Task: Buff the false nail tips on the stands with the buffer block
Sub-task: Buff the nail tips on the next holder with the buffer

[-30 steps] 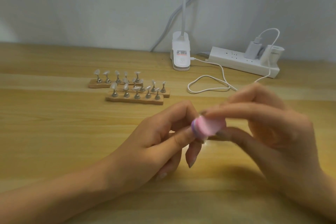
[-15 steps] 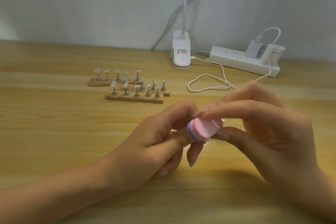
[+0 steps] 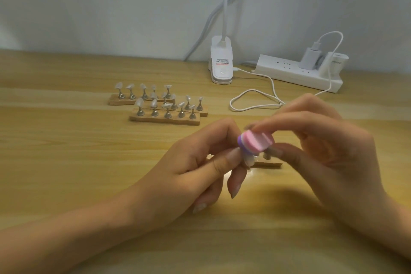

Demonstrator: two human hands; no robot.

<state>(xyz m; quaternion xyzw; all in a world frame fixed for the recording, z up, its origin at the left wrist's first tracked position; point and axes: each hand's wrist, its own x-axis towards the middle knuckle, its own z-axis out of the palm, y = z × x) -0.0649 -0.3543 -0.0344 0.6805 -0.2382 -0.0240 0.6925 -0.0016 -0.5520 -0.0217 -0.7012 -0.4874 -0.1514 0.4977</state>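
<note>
One wide-angle view, worn on the person's head, looks forward and down across a wooden table (image 3: 66, 162) toward the pale wall (image 3: 111, 6) behind it. It sits close over the table's near part. The left hand (image 3: 189, 162) and right hand (image 3: 329, 151) fill the lower half, forearms leaving by the bottom corners, and the buffer block (image 3: 255, 141) and nail tip (image 3: 248, 159) sit just right of centre. The nail stands (image 3: 164, 115), lamp base (image 3: 221, 62) and power strip (image 3: 295, 71) lie farther off, small, in the upper middle. The table's back edge slopes down to the right — a slightly tilted view.
</note>
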